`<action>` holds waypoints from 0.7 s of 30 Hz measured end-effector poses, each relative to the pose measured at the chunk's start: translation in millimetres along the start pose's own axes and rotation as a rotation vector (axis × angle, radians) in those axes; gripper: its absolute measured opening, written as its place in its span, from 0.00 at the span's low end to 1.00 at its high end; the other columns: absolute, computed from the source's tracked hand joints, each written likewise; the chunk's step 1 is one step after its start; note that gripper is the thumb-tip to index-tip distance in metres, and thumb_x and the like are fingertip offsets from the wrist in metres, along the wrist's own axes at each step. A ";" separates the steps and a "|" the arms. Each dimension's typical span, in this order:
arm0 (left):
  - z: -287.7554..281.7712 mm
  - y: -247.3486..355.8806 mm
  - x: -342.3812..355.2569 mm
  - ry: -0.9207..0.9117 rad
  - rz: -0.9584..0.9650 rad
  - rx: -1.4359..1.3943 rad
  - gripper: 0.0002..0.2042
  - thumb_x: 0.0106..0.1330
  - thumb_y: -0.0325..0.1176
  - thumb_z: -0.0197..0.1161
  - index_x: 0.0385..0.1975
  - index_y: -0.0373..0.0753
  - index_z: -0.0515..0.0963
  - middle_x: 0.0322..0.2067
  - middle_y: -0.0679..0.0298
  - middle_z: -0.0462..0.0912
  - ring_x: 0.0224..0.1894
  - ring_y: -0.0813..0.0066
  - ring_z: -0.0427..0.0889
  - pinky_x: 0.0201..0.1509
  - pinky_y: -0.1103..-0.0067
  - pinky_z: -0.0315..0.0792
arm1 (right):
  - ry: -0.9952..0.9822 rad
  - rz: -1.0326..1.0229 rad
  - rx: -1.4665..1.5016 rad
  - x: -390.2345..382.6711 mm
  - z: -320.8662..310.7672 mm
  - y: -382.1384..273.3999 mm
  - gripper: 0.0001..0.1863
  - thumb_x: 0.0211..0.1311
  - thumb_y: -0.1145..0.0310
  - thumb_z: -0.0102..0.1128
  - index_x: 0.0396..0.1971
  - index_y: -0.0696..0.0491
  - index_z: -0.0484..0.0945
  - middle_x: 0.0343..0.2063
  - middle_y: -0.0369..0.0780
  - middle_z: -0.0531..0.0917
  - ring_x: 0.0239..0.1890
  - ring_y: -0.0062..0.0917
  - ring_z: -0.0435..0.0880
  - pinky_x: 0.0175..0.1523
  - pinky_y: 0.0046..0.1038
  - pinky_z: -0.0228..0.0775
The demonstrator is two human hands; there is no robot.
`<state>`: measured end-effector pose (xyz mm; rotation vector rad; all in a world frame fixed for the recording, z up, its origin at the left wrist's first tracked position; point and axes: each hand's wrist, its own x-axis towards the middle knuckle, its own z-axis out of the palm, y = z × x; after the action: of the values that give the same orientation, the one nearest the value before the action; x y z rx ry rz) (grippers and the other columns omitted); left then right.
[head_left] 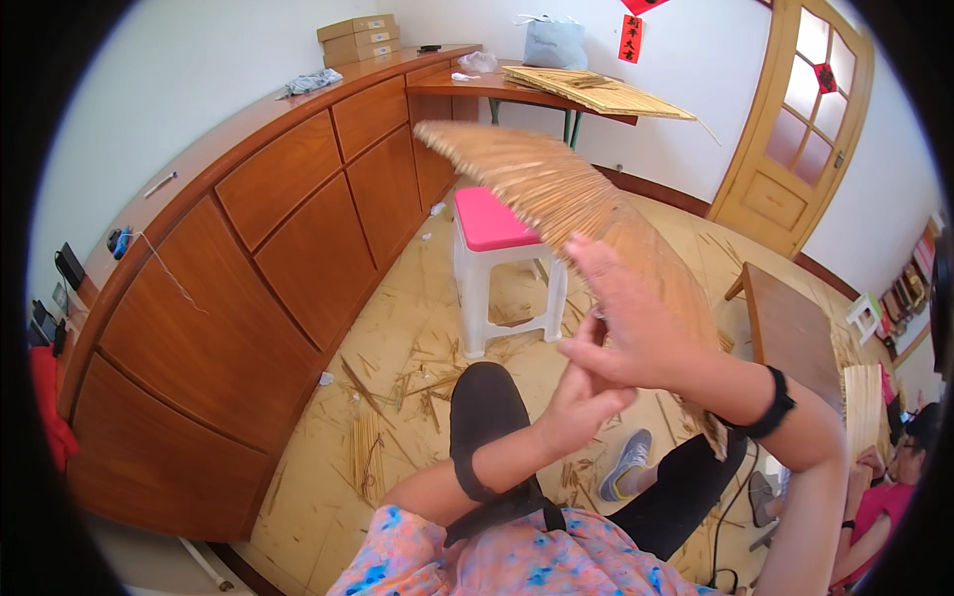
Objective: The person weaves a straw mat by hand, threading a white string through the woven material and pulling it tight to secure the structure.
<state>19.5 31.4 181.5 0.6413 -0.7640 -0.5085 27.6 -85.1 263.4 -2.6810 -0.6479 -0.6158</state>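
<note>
A large tan mat of thin stalks (556,184) stands tilted in front of me, its lower end beside my right leg. My right hand (631,323) is at the mat's near edge, slightly blurred, its fingers along the stalk ends and its thumb pointing left. It appears to grip the mat. Just below, my left hand (584,405) is closed, with its fingers curled beneath my right hand. What it pinches, if anything, is hidden.
A white stool with a pink seat (495,221) stands ahead. Stalk scraps and a stalk bundle (366,452) litter the floor. A wooden cabinet (248,268) runs along the left. Another stalk mat (606,91) lies on the desk. At right are a low table (793,328) and another person (884,507).
</note>
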 end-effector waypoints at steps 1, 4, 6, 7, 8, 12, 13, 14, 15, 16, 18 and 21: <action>-16.2 -11.2 -3.3 0.088 0.023 0.002 0.44 0.50 0.20 0.52 0.68 0.43 0.36 0.65 0.63 0.48 0.68 0.71 0.50 0.67 0.70 0.54 | -0.021 -0.035 0.010 3.8 21.6 9.3 0.46 0.48 0.54 0.63 0.65 0.58 0.52 0.64 0.53 0.59 0.66 0.48 0.57 0.67 0.40 0.50; -49.1 -32.4 -14.3 0.230 0.062 -0.124 0.43 0.48 0.19 0.50 0.67 0.44 0.40 0.65 0.63 0.50 0.67 0.70 0.53 0.67 0.68 0.55 | -0.088 -0.084 0.081 10.5 76.8 33.3 0.46 0.49 0.49 0.62 0.65 0.55 0.54 0.64 0.51 0.58 0.65 0.51 0.56 0.66 0.46 0.50; -72.1 -45.6 -30.4 0.285 0.043 -0.101 0.41 0.48 0.20 0.50 0.66 0.44 0.43 0.64 0.63 0.52 0.67 0.69 0.55 0.67 0.68 0.56 | -0.140 -0.106 0.157 12.4 96.4 30.3 0.45 0.49 0.49 0.61 0.65 0.53 0.54 0.65 0.48 0.58 0.66 0.51 0.56 0.65 0.47 0.50; -80.8 -51.4 -35.2 0.323 0.017 -0.090 0.40 0.49 0.21 0.51 0.65 0.44 0.45 0.63 0.63 0.53 0.66 0.68 0.57 0.66 0.68 0.57 | -0.193 -0.087 0.086 10.5 102.2 26.5 0.44 0.50 0.50 0.61 0.65 0.52 0.55 0.66 0.46 0.57 0.66 0.50 0.56 0.65 0.49 0.51; -85.9 -57.1 -39.1 0.338 0.000 -0.093 0.40 0.49 0.21 0.51 0.65 0.44 0.45 0.63 0.63 0.53 0.66 0.68 0.57 0.66 0.68 0.57 | -0.251 -0.055 0.025 4.5 110.1 26.3 0.43 0.51 0.51 0.60 0.65 0.51 0.55 0.66 0.44 0.57 0.66 0.49 0.56 0.64 0.50 0.51; -101.4 -68.0 -47.9 0.353 -0.064 -0.155 0.37 0.50 0.22 0.52 0.64 0.43 0.49 0.60 0.62 0.60 0.62 0.67 0.64 0.64 0.68 0.62 | -0.287 -0.037 0.011 -9.8 133.9 42.9 0.39 0.53 0.55 0.59 0.65 0.49 0.56 0.66 0.43 0.57 0.66 0.48 0.56 0.62 0.54 0.53; -104.5 -69.4 -48.6 0.351 -0.108 -0.206 0.36 0.50 0.23 0.53 0.63 0.43 0.50 0.59 0.61 0.62 0.61 0.66 0.66 0.63 0.68 0.63 | -0.336 -0.054 0.024 -13.3 137.5 49.3 0.36 0.54 0.58 0.59 0.63 0.50 0.59 0.65 0.44 0.59 0.66 0.47 0.57 0.62 0.51 0.55; -105.4 -73.8 -49.1 0.362 -0.120 -0.213 0.36 0.50 0.23 0.53 0.63 0.43 0.50 0.59 0.61 0.62 0.61 0.66 0.66 0.63 0.68 0.63 | -0.386 -0.077 0.034 -16.8 137.5 51.4 0.33 0.54 0.61 0.59 0.62 0.50 0.62 0.64 0.45 0.61 0.66 0.46 0.58 0.62 0.47 0.56; -105.7 -78.5 -49.7 0.394 -0.135 -0.249 0.35 0.51 0.23 0.53 0.63 0.43 0.50 0.58 0.61 0.63 0.60 0.66 0.67 0.62 0.68 0.64 | -0.396 -0.066 0.044 -23.0 136.8 51.9 0.33 0.54 0.61 0.59 0.62 0.50 0.62 0.64 0.45 0.61 0.66 0.46 0.58 0.62 0.47 0.56; -106.7 -84.2 -51.2 0.426 -0.150 -0.285 0.35 0.51 0.23 0.53 0.62 0.43 0.51 0.57 0.60 0.65 0.59 0.66 0.68 0.62 0.67 0.65 | -0.279 -0.108 0.134 -30.3 134.4 52.0 0.27 0.53 0.64 0.59 0.55 0.52 0.68 0.57 0.45 0.69 0.59 0.45 0.66 0.56 0.41 0.62; -116.3 -100.0 -51.9 0.450 -0.188 -0.264 0.34 0.51 0.21 0.52 0.61 0.42 0.52 0.57 0.60 0.65 0.59 0.67 0.68 0.62 0.67 0.65 | -0.165 -0.127 0.229 -44.7 114.0 43.1 0.21 0.53 0.67 0.59 0.48 0.55 0.74 0.50 0.45 0.76 0.53 0.44 0.73 0.51 0.35 0.68; -105.3 -91.8 -43.6 0.417 -0.129 -0.373 0.30 0.50 0.17 0.45 0.58 0.39 0.54 0.58 0.56 0.60 0.61 0.61 0.64 0.62 0.67 0.63 | -0.344 0.170 0.318 -87.1 87.6 18.2 0.11 0.54 0.69 0.61 0.36 0.57 0.76 0.32 0.40 0.82 0.37 0.32 0.81 0.36 0.28 0.70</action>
<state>55.2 30.5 39.6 0.4274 -0.2246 -0.5931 -4.4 -97.3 143.3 -2.5182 -0.5398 -0.0004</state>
